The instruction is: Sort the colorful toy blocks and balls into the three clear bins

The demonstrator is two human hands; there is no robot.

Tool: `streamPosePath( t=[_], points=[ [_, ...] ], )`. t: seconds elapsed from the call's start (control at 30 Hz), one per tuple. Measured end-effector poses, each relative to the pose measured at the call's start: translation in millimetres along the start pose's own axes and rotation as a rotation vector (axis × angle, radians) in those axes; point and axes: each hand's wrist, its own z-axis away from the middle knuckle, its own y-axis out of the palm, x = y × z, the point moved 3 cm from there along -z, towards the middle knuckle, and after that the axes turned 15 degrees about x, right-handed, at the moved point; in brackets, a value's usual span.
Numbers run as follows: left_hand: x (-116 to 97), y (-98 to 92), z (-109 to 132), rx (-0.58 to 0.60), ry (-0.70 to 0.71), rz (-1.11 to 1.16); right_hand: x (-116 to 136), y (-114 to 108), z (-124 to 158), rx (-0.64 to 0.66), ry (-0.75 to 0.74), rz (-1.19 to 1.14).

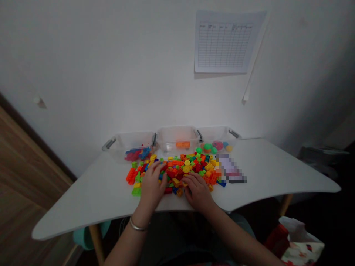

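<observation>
A heap of colourful plastic building blocks (173, 173) lies on the white table in front of me. Over its left part is my left hand (152, 183), open, fingers stretched and thumb apart, touching the blocks. My right hand (198, 190) rests at the heap's near right side. Its fingers curl towards the thumb around a yellow building block (185, 180), partly covered by the fingertips. Between the hands lie red, orange and blue pieces, with another yellow block (175, 182) close to the right fingertips. Round yellow pieces (186, 169) sit just beyond.
Along the wall stand three clear bins: the left bin (133, 137) with blue and red pieces, the middle bin (177, 133) with an orange block, the right bin (215, 132) with rounded pieces. A blurred phone-like object (230, 168) lies right of the heap on the table (266, 166).
</observation>
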Motion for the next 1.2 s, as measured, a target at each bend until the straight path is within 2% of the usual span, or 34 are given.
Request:
streamPosePath(
  t=[0.1, 0.23, 0.4, 0.6, 0.7, 0.8, 0.87, 1.03, 1.2],
  points=[
    [-10, 20.6, 21, 0.113, 0.062, -0.285, -1, 1, 0, 0.003, -0.005, 0.003],
    [-5, 34.9, 28, 0.166, 0.066, -0.436, -2, 1, -1, 0.015, -0.009, -0.003],
    [0, 34.7, 26, 0.106, 0.026, -0.496, -2, 2, -1, 0.025, 0.024, -0.013],
    [0, 35.5, 26, 0.114, 0.003, -0.476, 1, 1, -3, 0.050, 0.049, -0.046],
    [1, 34.8, 27, 0.115, -0.014, -0.464, -1, -8, -6, 0.054, 0.052, -0.042],
    [2, 33.5, 28, 0.110, -0.035, -0.472, -16, -24, -6, 0.040, 0.063, 0.014],
    [2, 33.2, 28, 0.107, -0.048, -0.479, -35, -35, -2, 0.035, 0.124, 0.064],
    [3, 35.5, 28, 0.109, -0.062, -0.499, -86, -54, 19, 0.031, 0.420, 0.242],
    [3, 36.3, 28, 0.105, -0.067, -0.505, -95, -50, 33, 0.097, 0.579, 0.331]
  ],
)
